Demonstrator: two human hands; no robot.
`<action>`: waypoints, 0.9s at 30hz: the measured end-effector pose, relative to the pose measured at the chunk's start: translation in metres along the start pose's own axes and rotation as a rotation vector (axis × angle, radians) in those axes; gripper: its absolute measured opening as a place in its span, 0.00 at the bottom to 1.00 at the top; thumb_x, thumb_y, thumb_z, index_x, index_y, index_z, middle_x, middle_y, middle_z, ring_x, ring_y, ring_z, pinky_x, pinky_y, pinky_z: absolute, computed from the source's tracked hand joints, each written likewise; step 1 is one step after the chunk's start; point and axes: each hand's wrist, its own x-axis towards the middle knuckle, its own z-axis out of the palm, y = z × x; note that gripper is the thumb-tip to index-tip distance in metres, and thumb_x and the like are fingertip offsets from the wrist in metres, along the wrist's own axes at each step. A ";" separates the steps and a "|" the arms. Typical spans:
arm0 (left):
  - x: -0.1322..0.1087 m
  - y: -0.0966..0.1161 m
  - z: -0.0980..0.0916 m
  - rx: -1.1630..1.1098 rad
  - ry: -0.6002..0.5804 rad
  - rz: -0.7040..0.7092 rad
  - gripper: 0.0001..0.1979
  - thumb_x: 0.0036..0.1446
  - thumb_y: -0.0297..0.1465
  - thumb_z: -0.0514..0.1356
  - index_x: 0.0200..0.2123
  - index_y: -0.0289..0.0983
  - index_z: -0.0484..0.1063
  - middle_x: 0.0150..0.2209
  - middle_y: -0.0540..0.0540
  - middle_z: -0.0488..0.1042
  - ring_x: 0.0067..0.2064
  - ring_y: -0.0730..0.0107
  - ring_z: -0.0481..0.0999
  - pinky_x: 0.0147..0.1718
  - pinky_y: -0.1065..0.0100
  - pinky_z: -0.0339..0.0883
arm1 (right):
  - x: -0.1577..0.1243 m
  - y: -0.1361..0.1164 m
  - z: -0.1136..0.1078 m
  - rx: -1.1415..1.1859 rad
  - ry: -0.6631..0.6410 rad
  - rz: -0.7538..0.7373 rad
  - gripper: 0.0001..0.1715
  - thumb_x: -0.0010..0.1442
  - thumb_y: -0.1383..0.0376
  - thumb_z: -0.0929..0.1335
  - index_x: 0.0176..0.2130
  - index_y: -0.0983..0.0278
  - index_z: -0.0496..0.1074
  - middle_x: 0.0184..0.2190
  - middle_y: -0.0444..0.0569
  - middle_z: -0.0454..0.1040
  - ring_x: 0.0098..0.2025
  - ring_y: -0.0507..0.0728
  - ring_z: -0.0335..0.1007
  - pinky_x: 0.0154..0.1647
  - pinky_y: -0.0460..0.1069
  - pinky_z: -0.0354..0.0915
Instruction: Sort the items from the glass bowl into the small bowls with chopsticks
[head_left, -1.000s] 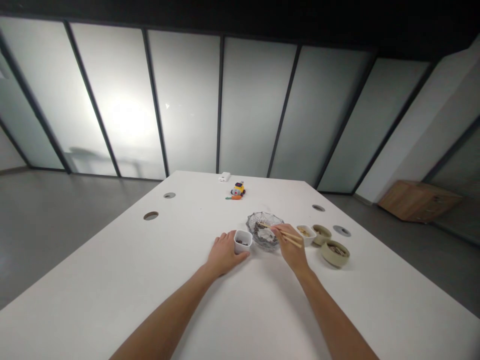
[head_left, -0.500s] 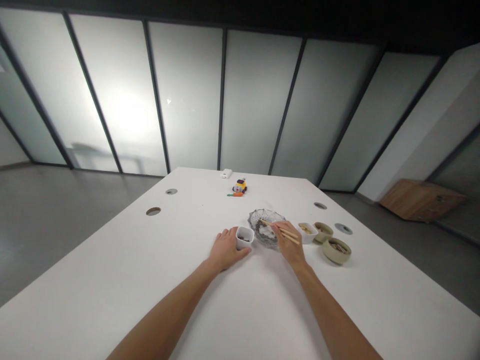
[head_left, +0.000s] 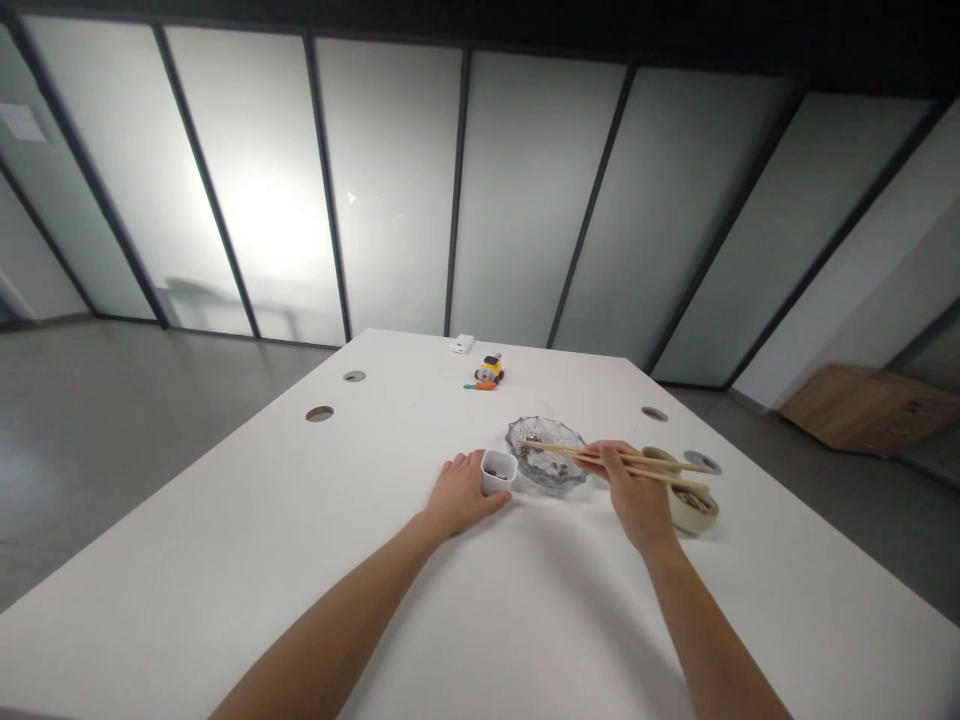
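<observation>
My left hand (head_left: 461, 494) is curled around the left side of a small white square bowl (head_left: 498, 486) on the table. Some dark bits lie at the bottom of that bowl. In my right hand (head_left: 634, 492) is a pair of wooden chopsticks (head_left: 675, 471), their tips pointing left over a clear glass bowl (head_left: 513, 446). Dark bits and something whitish are inside the glass bowl. Whether the chopstick tips pinch anything is too small to tell. A beige round bowl (head_left: 694, 518) with brownish strips stands right of my right hand, partly covered by it.
Behind the chopsticks a second beige bowl (head_left: 661, 455) shows in part. A yellow toy car (head_left: 490, 369), an orange toy carrot (head_left: 486, 385) and a white device (head_left: 463, 344) lie at the far end of the white table (head_left: 375, 600). Round holes (head_left: 320, 413) pierce the tabletop.
My right hand has moved right and back from the glass bowl, with the chopsticks now lying flatter. It now hides the white bowl of yellowish pieces. My left hand stays on its bowl.
</observation>
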 end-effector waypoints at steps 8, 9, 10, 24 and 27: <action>0.000 -0.001 0.000 0.012 0.006 0.020 0.26 0.59 0.50 0.63 0.54 0.40 0.68 0.54 0.41 0.77 0.57 0.48 0.74 0.54 0.55 0.65 | 0.003 0.027 0.006 -0.447 -0.048 -0.387 0.27 0.71 0.45 0.64 0.34 0.60 0.79 0.32 0.52 0.80 0.35 0.61 0.75 0.41 0.56 0.71; 0.000 -0.001 0.000 0.010 0.004 0.021 0.26 0.59 0.50 0.63 0.54 0.40 0.68 0.54 0.41 0.77 0.57 0.48 0.74 0.55 0.55 0.64 | 0.002 0.030 0.008 -0.436 -0.062 -0.383 0.27 0.71 0.46 0.64 0.34 0.61 0.79 0.32 0.52 0.80 0.35 0.60 0.75 0.41 0.56 0.71; 0.000 0.000 -0.001 0.008 0.003 0.023 0.26 0.59 0.50 0.63 0.54 0.40 0.68 0.54 0.41 0.77 0.57 0.48 0.74 0.55 0.55 0.64 | 0.002 0.033 0.010 -0.423 -0.073 -0.374 0.26 0.71 0.46 0.65 0.35 0.61 0.79 0.32 0.52 0.80 0.35 0.60 0.75 0.41 0.56 0.72; 0.001 -0.001 0.001 0.006 0.016 0.034 0.26 0.59 0.49 0.63 0.54 0.40 0.67 0.54 0.40 0.77 0.57 0.48 0.74 0.55 0.55 0.64 | 0.002 0.045 0.011 -0.354 -0.060 -0.356 0.23 0.70 0.48 0.66 0.35 0.61 0.80 0.34 0.53 0.80 0.37 0.61 0.76 0.42 0.57 0.73; 0.000 -0.001 0.001 0.007 0.015 0.037 0.26 0.59 0.49 0.63 0.54 0.40 0.68 0.53 0.40 0.77 0.56 0.47 0.74 0.55 0.54 0.65 | 0.003 0.045 0.010 -0.376 -0.039 -0.361 0.24 0.71 0.48 0.66 0.35 0.61 0.80 0.34 0.53 0.81 0.37 0.61 0.77 0.43 0.57 0.73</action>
